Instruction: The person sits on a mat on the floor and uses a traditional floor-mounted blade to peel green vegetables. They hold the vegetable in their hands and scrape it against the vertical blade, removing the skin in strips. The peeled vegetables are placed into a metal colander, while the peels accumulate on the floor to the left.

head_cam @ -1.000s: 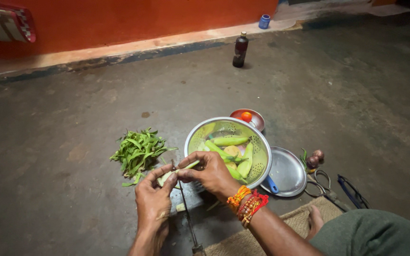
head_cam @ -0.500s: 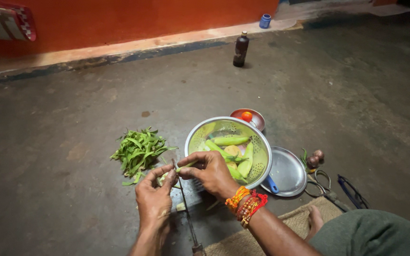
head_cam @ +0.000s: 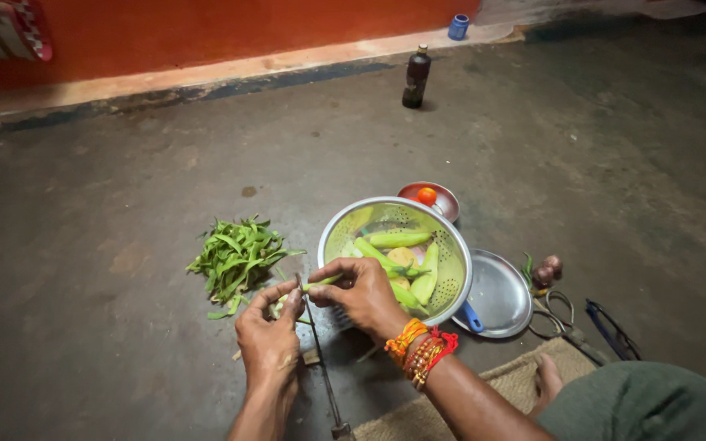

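— Where is the long pale-green vegetable piece (head_cam: 310, 287) relative to the hands?

— It lies across the thin upright metal blade (head_cam: 314, 335) that stands on the dark floor (head_cam: 108, 204), just in front of the perforated steel colander (head_cam: 451, 245). The right hand (head_cam: 363, 296) pinches its right end between thumb and fingertips; the left hand (head_cam: 267, 339) closes thumb and forefinger on its left end, on the other side of the blade.

— How are the hands posed?

— Both are curled shut on the vegetable, backs up, knuckles towards the camera. The right wrist, wrapped in orange and red thread bracelets (head_cam: 420, 353), comes in from the lower right; the left forearm rises straight from the bottom edge.

— And around them?

— A heap of green peel strips (head_cam: 237, 255) lies just left of the hands. The colander holds more green vegetables (head_cam: 398, 240). Beside it on the right sits a flat round steel plate (head_cam: 498, 294), behind it a small reddish bowl (head_cam: 441, 204) with a tomato (head_cam: 426, 196). A dark bottle (head_cam: 416, 77) stands well apart, near the orange wall.
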